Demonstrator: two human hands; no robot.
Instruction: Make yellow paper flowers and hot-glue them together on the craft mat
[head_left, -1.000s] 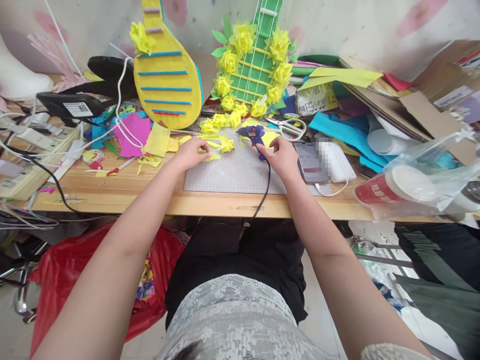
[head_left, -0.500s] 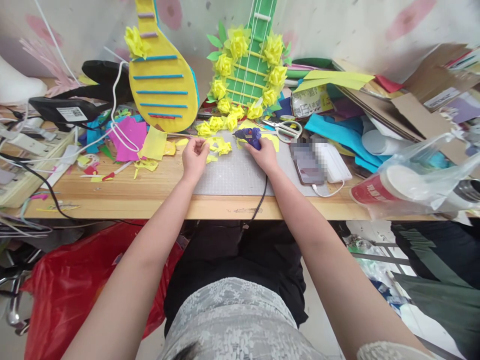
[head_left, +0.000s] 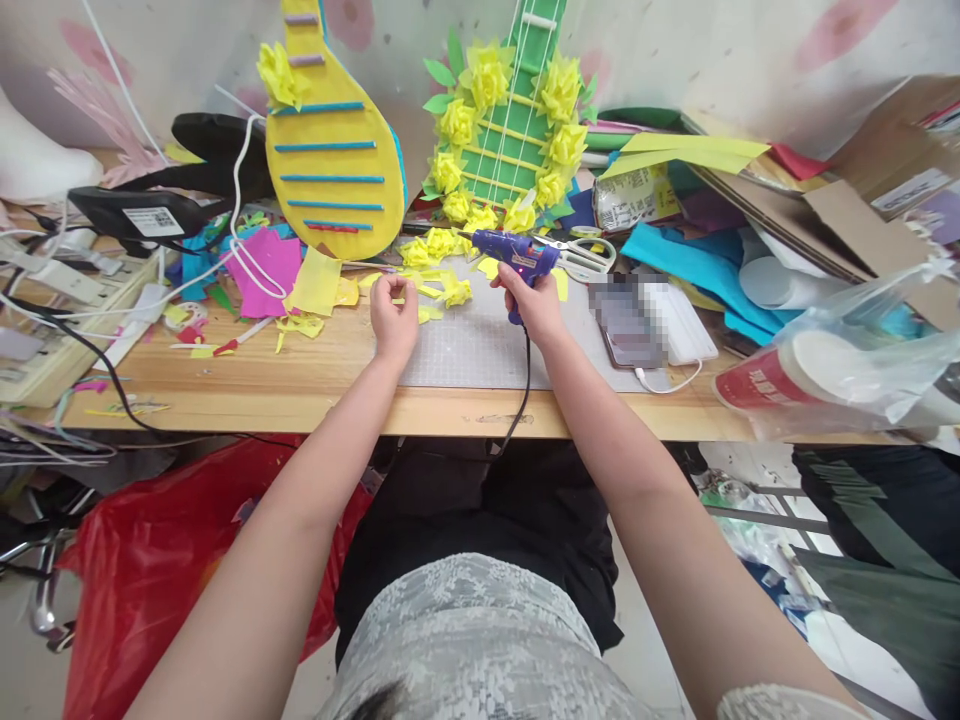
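My right hand [head_left: 534,303] grips a blue hot glue gun [head_left: 517,250], its nozzle pointing left and a small red light showing on its body. A black cord runs down from its handle over the table edge. To the left, my left hand [head_left: 395,315] is closed with fingertips pinched together; whatever is between them is too small to make out. Yellow crepe paper pieces [head_left: 454,290] lie right beside those fingertips on a grey cutting mat [head_left: 465,350]. Behind them sit several yellow paper flowers [head_left: 439,244]. White-handled scissors [head_left: 589,258] rest just beyond the glue gun.
A yellow cardboard lute shape [head_left: 337,165] and a green stringed one [head_left: 502,140] ringed with flowers lean at the back. Right are a phone [head_left: 628,325], a white power bank [head_left: 675,325], a bagged cup [head_left: 772,372] and cardboard [head_left: 847,240]. Left are magenta paper [head_left: 264,270] and cables.
The glue gun has been raised off the mat and turned more level, with my right hand now lower around its handle. My left hand stays pinched near the yellow paper. The view has shifted slightly.
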